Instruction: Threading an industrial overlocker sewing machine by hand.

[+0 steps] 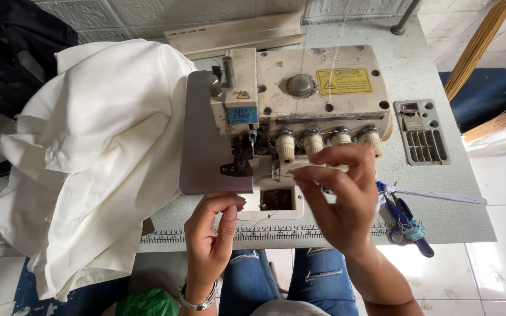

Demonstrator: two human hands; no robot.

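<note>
A cream-coloured sewing machine [300,99] is being shown, marked by a yellow label and a small blue one, with pale cream tension knobs [328,142] along its front. A heap of off-white cloth [89,152] is being seen on the pale grey-green table [440,205]. A grey metal plate [203,146] is being seen under the machine. Blue-handled scissors [406,222] with a teal wrap are being displayed. Faded blue ripped jeans [288,281] are being worn, and a silver bracelet [200,301].

yellow rectangular label [344,81] atop machine, blue label [242,114]
</note>
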